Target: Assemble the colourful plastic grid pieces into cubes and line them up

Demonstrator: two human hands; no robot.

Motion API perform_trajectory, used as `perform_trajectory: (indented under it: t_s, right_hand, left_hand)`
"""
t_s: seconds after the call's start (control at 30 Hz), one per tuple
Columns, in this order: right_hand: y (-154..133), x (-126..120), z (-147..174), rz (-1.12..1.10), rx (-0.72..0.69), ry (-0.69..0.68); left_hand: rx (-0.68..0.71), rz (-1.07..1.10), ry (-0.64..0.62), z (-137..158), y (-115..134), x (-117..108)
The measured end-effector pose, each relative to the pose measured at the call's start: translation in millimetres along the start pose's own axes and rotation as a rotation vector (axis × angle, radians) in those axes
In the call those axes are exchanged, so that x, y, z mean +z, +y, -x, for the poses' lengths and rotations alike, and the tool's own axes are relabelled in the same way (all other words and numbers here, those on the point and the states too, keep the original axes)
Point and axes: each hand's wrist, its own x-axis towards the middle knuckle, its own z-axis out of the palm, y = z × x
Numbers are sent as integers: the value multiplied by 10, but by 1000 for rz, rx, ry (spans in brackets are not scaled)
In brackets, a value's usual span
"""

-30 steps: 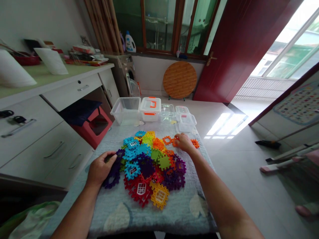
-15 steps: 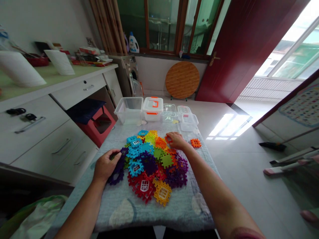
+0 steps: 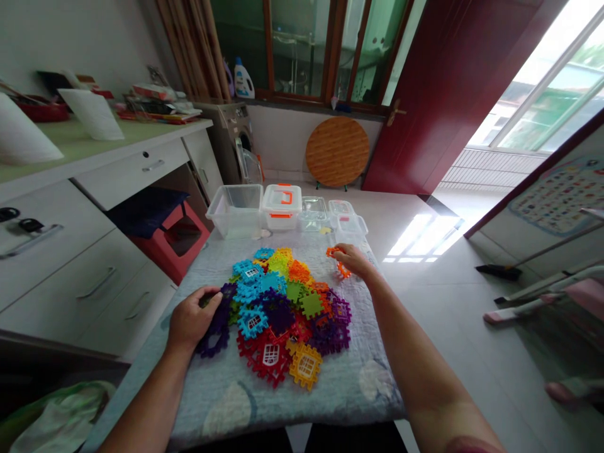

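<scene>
A heap of colourful notched interlocking building tiles (image 3: 278, 314) lies on the cloth-covered table, with blue, green, purple, red, orange and yellow pieces overlapping. At the heap's left edge, my left hand (image 3: 194, 316) is closed on a dark purple tile (image 3: 221, 321), its thumb on top and its other fingers partly hidden. My right hand (image 3: 353, 259), beyond the heap on the right, pinches an orange tile (image 3: 331, 251). Just under that hand is another orange tile (image 3: 343, 270), partly covered by the fingers. A yellow tile with a window grid (image 3: 304, 366) sits at the heap's near edge.
Along the table's far edge stand an open clear bin (image 3: 236, 211), a lidded box with orange clips (image 3: 282, 207) and smaller clear containers (image 3: 352, 226). A red stool (image 3: 182, 242) is left of the table, beside a drawer cabinet (image 3: 127, 270).
My right hand has moved right, away from the heap, carrying an orange tile to beside the lone orange one. My left hand stays at the purple tiles. The view has shifted slightly.
</scene>
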Motion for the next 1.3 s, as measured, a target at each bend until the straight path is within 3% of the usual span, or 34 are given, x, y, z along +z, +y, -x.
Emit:
perform_trajectory:
  t_s: [0.3, 0.47, 0.6, 0.93, 1.07, 1.3]
  right_hand:
    - [159, 194, 97, -143, 39, 28]
    - [193, 181, 138, -296, 96, 139]
    - [206, 173, 204, -170, 136, 118]
    - [37, 293, 353, 122, 35, 155]
    - [41, 289, 422, 333, -67, 58]
    - [89, 310, 398, 399, -45, -33]
  left_hand:
    - [9, -12, 8, -7, -19, 22]
    - [11, -8, 15, -5, -28, 26]
    - [10, -19, 11, -10, -27, 26]
    - [8, -26, 1, -12, -27, 23]
    - [4, -32, -1, -11, -13, 12]
    - [-1, -25, 1, 4, 7, 3]
